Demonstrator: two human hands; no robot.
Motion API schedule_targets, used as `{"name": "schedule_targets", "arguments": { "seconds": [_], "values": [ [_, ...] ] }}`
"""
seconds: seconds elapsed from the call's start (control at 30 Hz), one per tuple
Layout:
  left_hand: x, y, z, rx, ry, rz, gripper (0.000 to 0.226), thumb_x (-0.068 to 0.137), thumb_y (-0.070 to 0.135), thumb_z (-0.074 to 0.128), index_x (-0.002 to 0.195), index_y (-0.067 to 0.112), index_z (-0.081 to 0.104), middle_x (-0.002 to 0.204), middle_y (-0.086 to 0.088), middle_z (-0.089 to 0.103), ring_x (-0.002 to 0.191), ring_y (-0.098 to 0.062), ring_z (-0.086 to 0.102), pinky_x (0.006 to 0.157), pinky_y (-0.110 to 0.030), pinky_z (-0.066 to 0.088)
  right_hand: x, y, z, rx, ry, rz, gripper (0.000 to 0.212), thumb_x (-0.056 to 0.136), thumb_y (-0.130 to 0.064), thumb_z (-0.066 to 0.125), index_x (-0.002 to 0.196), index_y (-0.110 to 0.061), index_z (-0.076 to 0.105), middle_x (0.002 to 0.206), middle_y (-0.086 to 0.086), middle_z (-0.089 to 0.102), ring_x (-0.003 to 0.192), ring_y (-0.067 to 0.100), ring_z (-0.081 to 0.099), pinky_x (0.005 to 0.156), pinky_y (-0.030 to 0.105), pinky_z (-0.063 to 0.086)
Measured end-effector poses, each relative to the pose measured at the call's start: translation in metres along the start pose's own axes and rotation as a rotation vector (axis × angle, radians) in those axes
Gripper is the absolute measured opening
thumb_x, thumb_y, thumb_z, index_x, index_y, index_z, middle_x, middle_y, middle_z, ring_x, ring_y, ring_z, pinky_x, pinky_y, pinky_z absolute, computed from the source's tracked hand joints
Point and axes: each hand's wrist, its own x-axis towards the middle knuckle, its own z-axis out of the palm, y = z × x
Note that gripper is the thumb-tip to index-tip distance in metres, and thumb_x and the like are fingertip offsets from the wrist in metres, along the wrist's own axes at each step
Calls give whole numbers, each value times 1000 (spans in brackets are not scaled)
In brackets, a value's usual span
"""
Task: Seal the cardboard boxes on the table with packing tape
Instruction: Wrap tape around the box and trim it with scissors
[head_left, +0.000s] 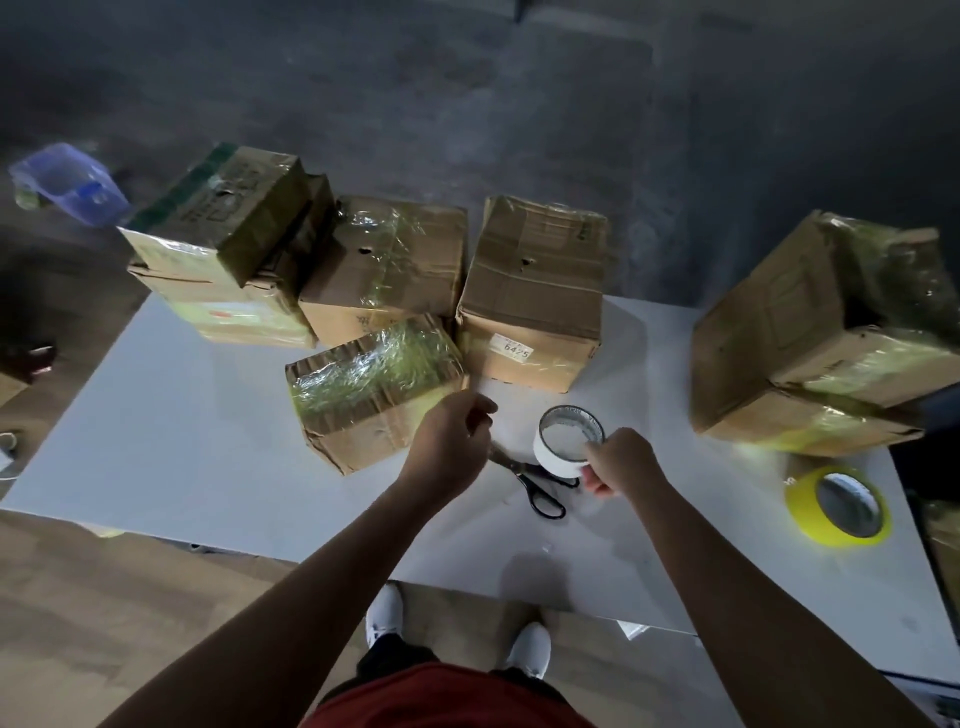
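Nearest the camera is the hem of a red shirt (441, 699), and below it a pair of white shoes (530, 649) on a wooden floor, at the near edge of a flat white table (182, 415). Both bare forearms reach out over the tabletop.

The right hand (621, 462) grasps a white roll of packing tape (556, 457). Its fingers are curled round the near side of the roll, which stands tilted with its hollow core facing up. The left hand (447, 441) hovers just to the left of the roll with its fingers curled in and thumb close to forefinger. It may be pinching a loose end of clear tape, but in this dim view I cannot tell whether it holds anything.

Between and beneath the hands a pair of black-handled scissors (543, 488) lies flat on the table, blades towards the left hand. Further right, near the table's edge, a yellow roll of tape (802, 512) lies on its side.

Just beyond the left hand sits a small brown cardboard box wrapped in shiny clear tape (374, 389). Behind it stand a plain cardboard box with a white label reading 6425 (530, 301) and a taped cardboard box (384, 270). At far left is a stack of two cardboard boxes (223, 249). Well apart on the right sits a large tilted cardboard box (810, 322). On the dark floor beyond lies a blue plastic container (67, 182).
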Motion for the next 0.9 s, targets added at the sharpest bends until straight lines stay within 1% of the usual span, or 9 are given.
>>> {"name": "schedule_targets", "arguments": {
  "seconds": [0.13,0.23,0.33,0.47,0.57,0.63,0.77,0.83,0.9],
  "values": [
    [6,-15,-38,344,190,344,17,82,-9,62,93,1,69,89,-14,66,82,-29,59,66,-38,50,6,-2,12,-9,-19,7,25,89,-10,50,74,7,60,58,17,65,53,29,66,65,44,61],
    [9,-40,-63,516,206,349,8,83,2,68,91,3,70,90,-13,65,88,-35,56,69,-45,51,-3,-11,15,-277,-5,-8,24,91,-13,47,83,5,62,64,13,69,64,24,70,63,30,58],
    [6,-68,-80,595,178,312,19,80,17,77,95,8,72,94,-10,65,92,-34,57,75,-44,50,-18,-28,24,-589,177,-138,27,94,-20,45,104,1,60,101,17,66,96,33,64,76,34,50],
    [4,-95,-88,668,122,444,38,68,13,85,103,7,72,99,-9,67,87,-34,60,73,-43,51,-39,-65,52,-602,159,-398,25,94,-21,43,98,-1,58,104,20,64,99,36,60,76,33,45],
    [11,-107,-90,690,101,504,46,64,11,88,107,8,71,100,-9,67,87,-34,60,72,-42,52,-55,-91,78,-600,117,-596,28,94,-24,47,112,-7,60,110,17,66,104,36,59,83,37,47],
    [13,-112,-89,750,71,490,54,60,14,90,110,10,69,103,-9,65,90,-34,60,74,-42,51,-62,-105,93,-615,109,-658,26,93,-26,47,110,-11,60,104,14,67,99,35,60,74,34,45],
    [11,-111,-89,925,14,456,70,53,22,92,118,12,65,107,-10,63,93,-33,61,79,-40,52,-66,-119,114,-658,44,-616,21,94,-26,44,90,-10,56,95,14,63,93,34,59,67,30,36],
    [11,-110,-93,970,-42,460,78,52,29,92,123,14,63,113,-10,62,99,-31,60,83,-39,50,-67,-120,119,-667,10,-554,29,94,-28,44,94,-5,61,97,15,65,94,35,61,69,30,40],
    [14,-110,-103,808,-111,473,74,62,39,87,127,17,60,123,-8,58,112,-29,53,94,-41,46,-66,-119,121,-613,-55,-510,34,94,-29,44,89,-1,64,89,14,69,85,32,65,73,33,50]
  ]
}}
